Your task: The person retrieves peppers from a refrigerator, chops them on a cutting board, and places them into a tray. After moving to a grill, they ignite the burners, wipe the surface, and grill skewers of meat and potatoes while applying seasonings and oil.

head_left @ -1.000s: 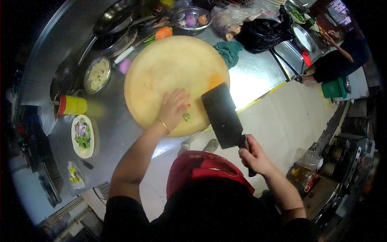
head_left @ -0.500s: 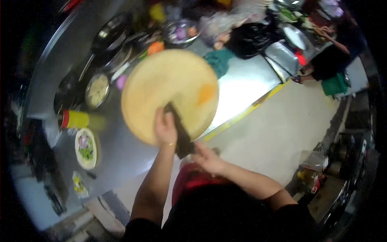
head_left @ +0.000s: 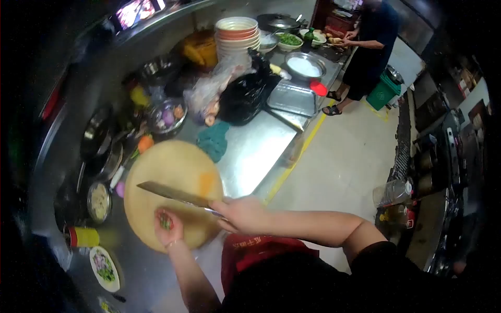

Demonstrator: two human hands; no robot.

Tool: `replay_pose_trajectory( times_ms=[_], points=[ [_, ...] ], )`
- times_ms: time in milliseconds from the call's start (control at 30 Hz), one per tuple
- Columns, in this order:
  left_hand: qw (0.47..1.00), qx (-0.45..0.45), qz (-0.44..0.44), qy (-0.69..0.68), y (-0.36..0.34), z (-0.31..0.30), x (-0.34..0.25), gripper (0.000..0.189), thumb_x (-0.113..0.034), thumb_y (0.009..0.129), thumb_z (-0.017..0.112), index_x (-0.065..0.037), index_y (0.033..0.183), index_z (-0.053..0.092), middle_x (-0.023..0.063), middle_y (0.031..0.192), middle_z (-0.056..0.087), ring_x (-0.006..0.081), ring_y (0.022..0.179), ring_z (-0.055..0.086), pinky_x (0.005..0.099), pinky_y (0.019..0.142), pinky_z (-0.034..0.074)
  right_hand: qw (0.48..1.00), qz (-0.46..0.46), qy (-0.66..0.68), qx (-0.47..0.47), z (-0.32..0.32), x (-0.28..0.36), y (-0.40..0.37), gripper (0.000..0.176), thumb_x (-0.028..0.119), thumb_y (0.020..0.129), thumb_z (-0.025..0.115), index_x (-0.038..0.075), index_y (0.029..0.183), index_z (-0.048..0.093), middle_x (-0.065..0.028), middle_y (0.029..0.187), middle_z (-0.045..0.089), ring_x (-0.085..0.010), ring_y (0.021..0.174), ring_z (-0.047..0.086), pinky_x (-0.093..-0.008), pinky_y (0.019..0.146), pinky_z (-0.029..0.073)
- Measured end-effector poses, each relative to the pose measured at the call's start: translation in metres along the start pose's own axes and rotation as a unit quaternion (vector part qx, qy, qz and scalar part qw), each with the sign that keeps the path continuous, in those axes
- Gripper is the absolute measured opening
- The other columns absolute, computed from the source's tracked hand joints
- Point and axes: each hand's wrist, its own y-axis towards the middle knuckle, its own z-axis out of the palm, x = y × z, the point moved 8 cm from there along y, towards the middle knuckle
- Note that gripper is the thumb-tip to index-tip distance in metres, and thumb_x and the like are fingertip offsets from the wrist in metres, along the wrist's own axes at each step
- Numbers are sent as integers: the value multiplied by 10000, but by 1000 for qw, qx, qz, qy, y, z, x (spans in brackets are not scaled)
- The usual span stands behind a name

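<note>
My right hand [head_left: 241,215] grips the handle of a kitchen knife [head_left: 169,193]. Its long dark blade points left across the round wooden chopping board [head_left: 148,167]. Over the board's near edge, my left hand [head_left: 169,232] is turned palm up and cupped, with its fingers curled around small chopped green and red pieces [head_left: 166,222]. An orange stain marks the right part of the board. To the left of my left hand, an oval white plate [head_left: 116,284] bears chopped green and purplish-white pieces.
Left of the board stand a bowl of pale slices [head_left: 99,202] and a yellow-labelled jar [head_left: 84,237]. A teal cloth [head_left: 212,142], black plastic bag [head_left: 242,101], metal tray [head_left: 293,99] and stacked bowls [head_left: 237,39] lie beyond. Another person [head_left: 370,47] works at the far end.
The knife has swung from pointing away near my body to lying crosswise above the board. My left hand has left the blade's side and moved left, palm up. The camera view has shifted.
</note>
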Motion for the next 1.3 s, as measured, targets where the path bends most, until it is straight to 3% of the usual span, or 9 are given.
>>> replay_pose_trajectory(
  times_ms=[100, 300, 433, 500, 567, 733, 800, 933, 1300],
  points=[
    [998, -32, 11, 45, -25, 15, 12, 78, -76, 851, 567, -20, 897, 597, 81, 840, 626, 171, 800, 611, 302, 764, 542, 975, -118, -122, -146, -10, -47, 39, 398, 184, 718, 575, 49, 1087, 513, -116, 748, 567, -271, 501, 578, -389, 393, 437],
    [993, -11, -60, 99, -30, 80, 101, 89, -127, 880, 539, -52, 862, 582, 47, 836, 608, 138, 786, 584, 277, 717, 521, 968, -180, -142, -102, 45, -137, 102, 245, 186, 771, 509, 112, 983, 606, -87, 847, 564, -218, 799, 583, -405, 617, 480],
    [978, -43, -129, 159, -15, 103, 182, 120, -174, 901, 513, -67, 864, 552, 32, 788, 557, 134, 748, 556, 259, 618, 498, 954, 49, -39, -292, -68, -252, 64, 307, 250, 657, 678, 121, 930, 626, -124, 907, 559, -318, 886, 537, -419, 752, 454],
    [953, -32, -219, 208, 4, 96, 207, 154, -222, 905, 496, -91, 851, 556, 21, 809, 563, 137, 756, 553, 278, 636, 492, 871, 386, -27, -302, -109, -370, 1, 336, 244, 684, 694, 73, 965, 624, -176, 1024, 558, -347, 991, 509, -432, 857, 428],
    [939, -19, -241, 245, 7, 113, 255, 155, -214, 899, 498, -92, 826, 560, 28, 825, 573, 148, 726, 547, 297, 671, 491, 776, 415, -63, -471, -133, -477, -72, 511, 284, 692, 715, 23, 1099, 549, -196, 1102, 540, -355, 1007, 514, -424, 870, 426],
    [933, -67, -209, 283, 34, 123, 361, 155, -236, 886, 509, -117, 802, 562, 31, 760, 566, 162, 722, 544, 304, 660, 488, 732, 551, 175, -361, -137, -598, -105, 527, 269, 715, 711, -19, 1110, 512, -152, 893, 601, -255, 801, 586, -346, 720, 478],
    [948, -33, -186, 255, 43, 123, 398, 164, -238, 884, 509, -115, 790, 563, 27, 757, 565, 161, 715, 543, 299, 656, 490, 739, 469, 314, -368, -121, -635, -98, 456, 248, 742, 667, -41, 1057, 507, -127, 813, 580, -202, 693, 571, -324, 605, 470],
    [966, -84, -129, 209, 30, 125, 442, 143, -206, 870, 524, -99, 780, 557, 24, 787, 562, 152, 720, 535, 275, 662, 491, 663, 497, 494, -263, -126, -636, -132, 330, 256, 795, 596, -19, 964, 531, -68, 748, 560, -140, 623, 541, -291, 527, 446],
    [992, -116, -32, 31, 10, 112, 427, 117, -144, 848, 540, -75, 754, 530, 34, 768, 582, 154, 720, 582, 281, 666, 510, 820, 308, 433, -212, -352, -550, -48, 281, 250, 809, 590, -5, 922, 573, -25, 774, 555, -117, 675, 496, -274, 595, 400]
  ],
)
